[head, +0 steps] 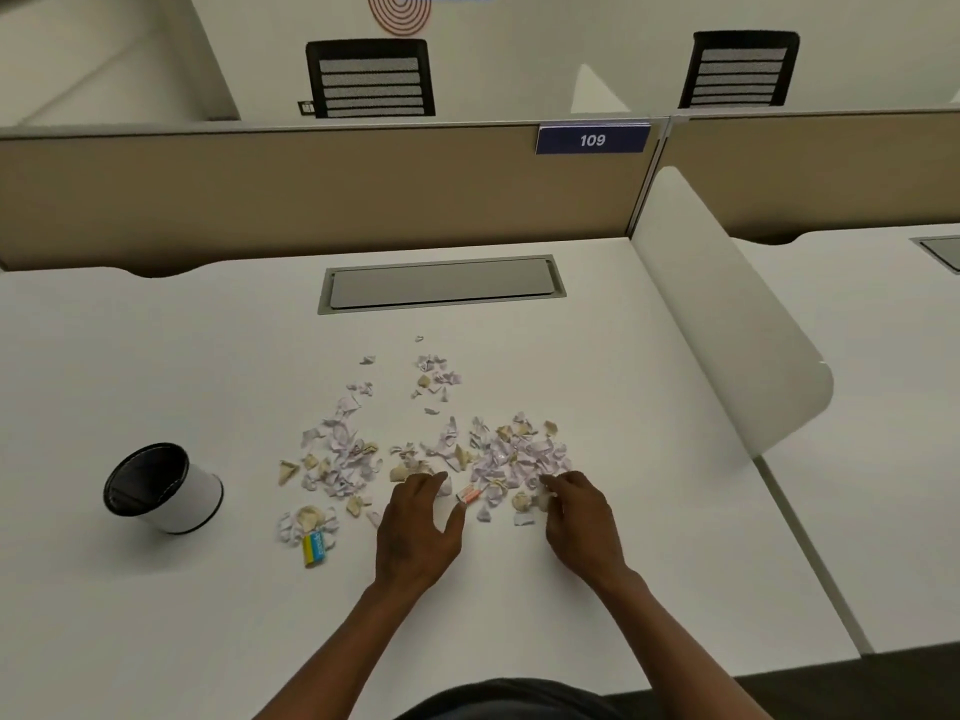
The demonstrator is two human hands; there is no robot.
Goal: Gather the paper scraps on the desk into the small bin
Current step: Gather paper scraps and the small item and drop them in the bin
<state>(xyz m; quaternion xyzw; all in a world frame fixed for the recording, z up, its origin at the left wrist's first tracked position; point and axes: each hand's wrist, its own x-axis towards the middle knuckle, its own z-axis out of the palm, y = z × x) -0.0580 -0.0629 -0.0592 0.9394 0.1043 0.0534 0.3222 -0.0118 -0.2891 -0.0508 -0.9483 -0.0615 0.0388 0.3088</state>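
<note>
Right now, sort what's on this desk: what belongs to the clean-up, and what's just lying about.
For the job:
paper scraps
small bin
left hand
right hand

Lying about:
yellow-and-blue eraser
small pink item
cable hatch

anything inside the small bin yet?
The small bin stands tilted in view, left of the paper scraps. Its dark liner shows along the inner wall, and no scraps are visible there. The very bottom is in shadow, so I cannot rule out a piece.
</note>
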